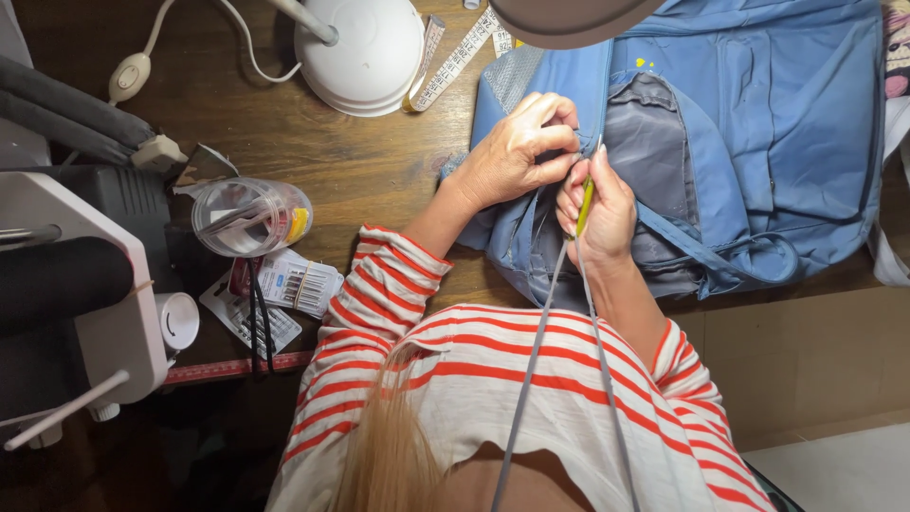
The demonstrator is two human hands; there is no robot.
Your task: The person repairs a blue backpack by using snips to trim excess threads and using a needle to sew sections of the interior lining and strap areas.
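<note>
The blue backpack (758, 123) lies on the dark wooden table (322, 161), filling the view from twelve to three o'clock, its grey lining (649, 142) turned out at the opened seam. The left hand (517, 152) is closed in a tight pinch on the blue edge just beside that lining, thumb and fingers bunching the fabric. The right hand (597, 213), touching the left at its five o'clock, is closed around a small yellow-handled tool (587, 204) whose thin tip points up into the seam; what kind of tool it is I cannot tell for sure. Two grey cords (545, 332) run from under the hands down across the striped shirt (512, 379) toward six o'clock. To my eye the work goes best if the pinching hand keeps the seam taut and flat, so the tip slips only under thread and not into the lining, and the point is worked away from the fingertips in short strokes. At eleven o'clock stands a white lamp base (365, 52) with a tape measure (450, 66) beside it; at nine o'clock, a clear tub (251, 216) and a white machine (85, 303).
</note>
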